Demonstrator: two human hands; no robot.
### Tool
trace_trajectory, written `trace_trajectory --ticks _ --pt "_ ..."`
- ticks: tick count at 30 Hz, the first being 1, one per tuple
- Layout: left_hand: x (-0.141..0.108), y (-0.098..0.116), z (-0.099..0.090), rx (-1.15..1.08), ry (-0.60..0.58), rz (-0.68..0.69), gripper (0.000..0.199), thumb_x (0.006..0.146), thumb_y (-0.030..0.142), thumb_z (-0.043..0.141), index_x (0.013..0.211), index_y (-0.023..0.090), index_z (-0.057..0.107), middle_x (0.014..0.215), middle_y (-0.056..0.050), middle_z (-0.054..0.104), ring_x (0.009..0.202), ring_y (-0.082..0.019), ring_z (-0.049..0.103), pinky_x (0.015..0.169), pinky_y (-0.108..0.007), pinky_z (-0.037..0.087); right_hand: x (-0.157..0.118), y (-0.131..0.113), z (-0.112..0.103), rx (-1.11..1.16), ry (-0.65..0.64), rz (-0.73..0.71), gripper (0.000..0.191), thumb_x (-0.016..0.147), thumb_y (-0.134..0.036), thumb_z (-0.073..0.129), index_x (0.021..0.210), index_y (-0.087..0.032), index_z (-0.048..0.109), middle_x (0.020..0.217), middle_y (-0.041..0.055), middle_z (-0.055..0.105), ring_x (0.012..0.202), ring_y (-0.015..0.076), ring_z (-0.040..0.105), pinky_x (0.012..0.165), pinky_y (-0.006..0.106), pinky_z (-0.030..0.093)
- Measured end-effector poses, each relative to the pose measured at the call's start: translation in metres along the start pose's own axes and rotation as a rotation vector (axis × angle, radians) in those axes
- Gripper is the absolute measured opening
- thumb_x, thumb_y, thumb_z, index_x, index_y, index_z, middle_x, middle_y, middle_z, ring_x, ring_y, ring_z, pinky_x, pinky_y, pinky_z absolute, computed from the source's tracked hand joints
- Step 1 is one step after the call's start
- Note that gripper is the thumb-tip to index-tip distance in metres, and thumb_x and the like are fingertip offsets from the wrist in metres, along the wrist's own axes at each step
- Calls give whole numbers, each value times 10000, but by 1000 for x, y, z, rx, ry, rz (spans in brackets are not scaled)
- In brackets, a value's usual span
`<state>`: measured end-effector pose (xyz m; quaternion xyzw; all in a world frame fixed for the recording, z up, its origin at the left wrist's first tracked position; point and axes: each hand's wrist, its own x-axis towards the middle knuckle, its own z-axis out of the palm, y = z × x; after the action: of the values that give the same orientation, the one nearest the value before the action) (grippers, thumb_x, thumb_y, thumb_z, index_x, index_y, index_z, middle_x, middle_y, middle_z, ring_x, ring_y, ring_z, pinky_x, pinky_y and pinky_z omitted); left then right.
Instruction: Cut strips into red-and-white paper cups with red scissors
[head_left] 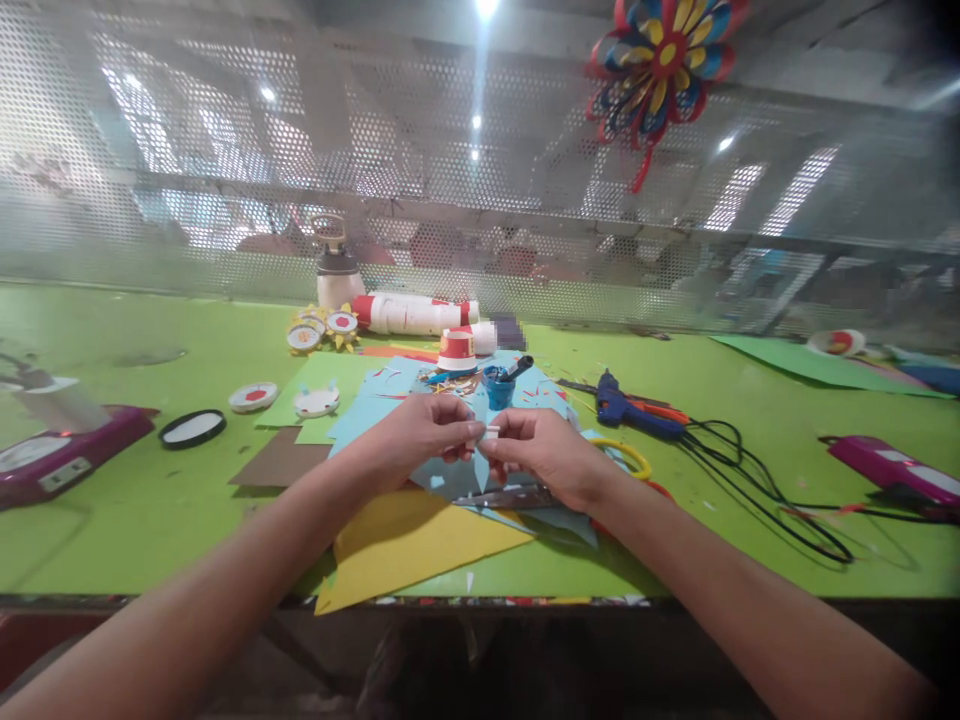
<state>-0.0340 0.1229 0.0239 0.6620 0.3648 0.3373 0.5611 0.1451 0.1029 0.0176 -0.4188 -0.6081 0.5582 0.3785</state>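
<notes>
My left hand (pixel 427 430) and my right hand (pixel 551 452) meet over the middle of the table, fingers pinched. Between them is a light blue paper piece (pixel 481 474) with a pointed lower end; the left fingers grip it. A small white piece (pixel 492 432) is pinched in my right fingers; its kind is too small to tell. Beneath the hands lie blue paper sheets (pixel 371 400) and a yellow sheet (pixel 412 540). Scissors (pixel 510 497) with a yellow and red handle lie under my right hand, partly hidden. Just beyond stands a blue cup (pixel 498 388) holding a black marker (pixel 520 367).
Right of my hands is a blue glue gun (pixel 637 412) with a looping black cable (pixel 780 515). Purple power strips (pixel 90 455) sit at both sides. Paper cups (pixel 457 350), a sprayer bottle (pixel 339 275) and yellow-edged paper discs (pixel 306 333) stand at the back before a perforated screen (pixel 300 190).
</notes>
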Motion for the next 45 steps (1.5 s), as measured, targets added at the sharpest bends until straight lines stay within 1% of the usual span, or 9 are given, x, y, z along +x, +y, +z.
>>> trace_trajectory --ticks 5,10,16,19,23,27,30,38,45 --pt "0 0 0 -11 10 -26 275 700 392 718 685 152 584 572 17 572 542 -100 456 582 -264 347 1 1 1 -5 -5 -15 324 629 -420 783 665 -169 580 561 -18 620 511 106 538 566 271 425" --pt "2 -4 -2 -91 11 -40 304 671 410 737 690 145 590 559 21 562 533 -93 441 583 -263 331 0 0 -2 -39 -24 -50 333 652 -435 772 686 -169 576 566 -20 613 525 108 535 575 276 434" --pt "5 -6 -4 -125 35 -35 304 656 402 752 687 145 593 581 18 562 545 -94 466 585 -260 338 3 -2 -14 -59 8 -79 351 667 -434 768 826 -145 647 712 18 647 633 127 583 637 292 457" --pt "4 -6 -4 -110 32 -36 279 663 376 743 684 145 590 576 15 561 542 -93 459 580 -260 335 4 -1 -15 -74 1 -87 337 709 -462 723 785 -143 648 702 24 646 610 118 568 626 290 450" --pt "2 -3 -2 -98 33 -13 232 654 311 736 711 150 579 578 34 531 539 -89 440 569 -260 319 4 -1 -11 -109 -11 -100 320 710 -459 721 706 -149 642 622 4 621 561 108 536 595 280 430" --pt "0 -1 0 -91 26 -28 328 613 294 772 821 157 559 581 57 518 543 -93 454 562 -259 310 4 -1 -12 -133 -6 -105 288 706 -424 735 662 -159 630 563 -15 605 522 102 515 568 271 413" --pt "1 -4 1 -86 30 -34 395 584 292 799 855 159 545 593 64 518 552 -92 460 568 -256 317 5 -1 -14 -134 -15 -101 276 707 -410 731 662 -159 628 554 -18 606 514 102 517 568 273 421" --pt "3 -9 4 -121 29 -25 395 547 296 822 789 153 546 613 60 497 588 -86 460 594 -244 342 5 -3 -17 -124 -57 -97 305 686 -433 743 653 -154 625 562 -19 603 515 103 527 567 277 435" --pt "4 -11 3 -98 22 2 326 584 278 789 777 157 556 612 55 510 585 -88 470 591 -246 350 4 -4 -19 -115 -70 -103 306 693 -433 738 666 -147 633 566 -14 605 518 102 523 560 269 418"
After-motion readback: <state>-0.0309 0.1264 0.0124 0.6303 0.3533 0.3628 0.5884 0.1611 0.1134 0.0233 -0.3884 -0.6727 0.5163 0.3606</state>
